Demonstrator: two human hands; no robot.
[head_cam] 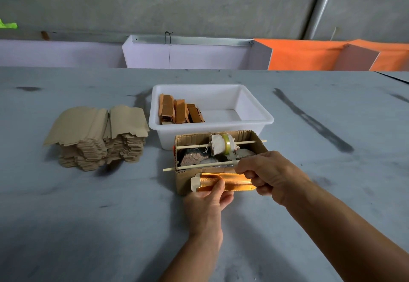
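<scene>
Evidently, the left hand (207, 199) and right hand (271, 174) are gripping the gold carton (235, 181) with curled fingers, holding it by the tape box (183, 184), likely for sealing.

The carton blank (232, 182) in my fingers (218, 186) is faced with gold foil, glossy, bright and finely crinkled. Its end tab is plain matt paperboard. The box (182, 185) behind it is raw corrugated cardboard, brown and rough at its torn edges. Two thin sticks (199, 166) across it look like bare pale wood. The roll (218, 145) on the far stick is wrapped in frayed white cloth, with a band of shiny clear tape. The tub (210, 127) is smooth white plastic with a soft sheen. The folded cartons (180, 111) inside it look coppery and dull. The stacked blanks (97, 131) show matt tan paper. The bench (88, 211) is matt grey, smudged dark.
</scene>
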